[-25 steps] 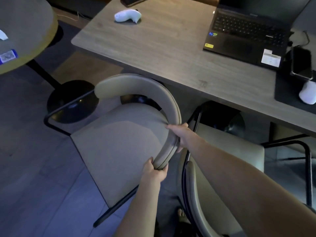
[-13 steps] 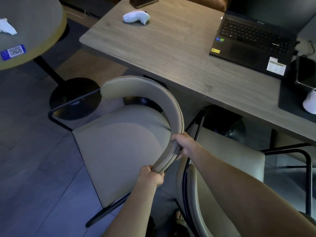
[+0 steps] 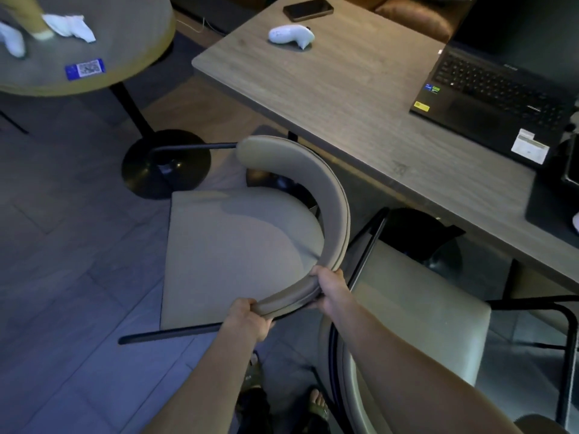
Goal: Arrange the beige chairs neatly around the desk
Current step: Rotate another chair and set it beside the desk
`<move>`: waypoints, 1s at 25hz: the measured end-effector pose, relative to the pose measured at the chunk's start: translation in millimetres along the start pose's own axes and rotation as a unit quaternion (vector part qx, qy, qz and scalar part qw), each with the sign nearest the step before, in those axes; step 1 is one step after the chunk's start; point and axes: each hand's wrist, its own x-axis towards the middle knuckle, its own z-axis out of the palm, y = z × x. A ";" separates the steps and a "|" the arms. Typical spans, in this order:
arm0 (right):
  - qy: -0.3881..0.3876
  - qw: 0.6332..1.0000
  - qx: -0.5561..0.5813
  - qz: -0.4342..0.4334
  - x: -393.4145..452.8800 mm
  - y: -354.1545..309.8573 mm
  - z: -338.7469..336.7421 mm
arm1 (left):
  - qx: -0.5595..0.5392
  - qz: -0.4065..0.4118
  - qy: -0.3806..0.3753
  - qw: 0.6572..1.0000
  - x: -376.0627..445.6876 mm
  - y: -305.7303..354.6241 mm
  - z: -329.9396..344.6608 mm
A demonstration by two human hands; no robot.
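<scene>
A beige chair (image 3: 232,255) with a curved padded backrest and thin black frame stands beside the grey wooden desk (image 3: 354,108), its seat facing left, away from the desk. My left hand (image 3: 247,317) grips the near end of the backrest. My right hand (image 3: 332,289) grips the same backrest a little further along. A second beige chair (image 3: 416,311) stands to the right, its seat partly under the desk edge, my right forearm crossing over it.
A round table (image 3: 94,86) on a black pedestal base (image 3: 166,164) stands at the left. On the desk lie a laptop (image 3: 492,101), a white controller (image 3: 291,35) and a phone (image 3: 308,9). My sandalled feet (image 3: 316,405) are below. Tiled floor lies open at lower left.
The chair has turned anticlockwise, its seat now pointing further left. Both hands stay on the backrest and have slid toward its near end. The view has shifted left.
</scene>
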 end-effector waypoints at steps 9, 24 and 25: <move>-0.004 0.994 0.095 0.056 -1.9 34.0 51.5 | 0.080 0.109 0.094 0.986 0.9 65.4 -12.9; 0.036 0.994 -0.101 0.037 26.1 -75.8 30.3 | -0.033 0.107 0.079 0.991 11.1 24.6 16.4; 0.027 0.990 -0.132 0.033 28.2 -77.0 29.5 | -0.019 0.103 0.072 0.992 20.5 27.2 14.9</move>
